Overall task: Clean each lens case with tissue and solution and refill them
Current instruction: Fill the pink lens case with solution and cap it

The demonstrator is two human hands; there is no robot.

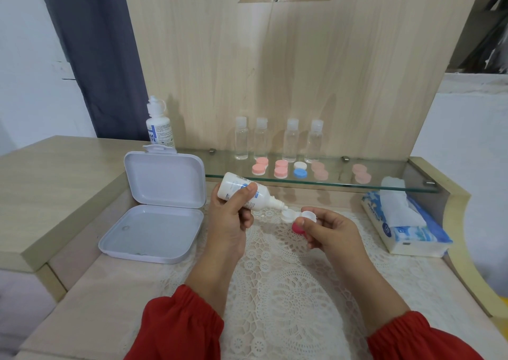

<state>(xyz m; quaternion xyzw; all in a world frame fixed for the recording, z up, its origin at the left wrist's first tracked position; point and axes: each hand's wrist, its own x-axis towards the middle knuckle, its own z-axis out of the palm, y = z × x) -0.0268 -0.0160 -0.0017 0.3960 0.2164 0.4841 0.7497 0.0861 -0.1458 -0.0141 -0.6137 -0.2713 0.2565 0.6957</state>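
My right hand [328,229] pinched the open lens case [298,218] over the lace mat [275,291]. My left hand [233,211] gripped the tilted solution bottle [248,194], its nozzle at one well. Other cases [299,169] lay on the glass shelf [384,186] behind.

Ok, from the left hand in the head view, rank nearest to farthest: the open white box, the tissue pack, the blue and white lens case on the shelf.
From the left hand:
1. Open white box, just left.
2. Blue and white lens case, on the glass shelf behind.
3. Tissue pack, far right.
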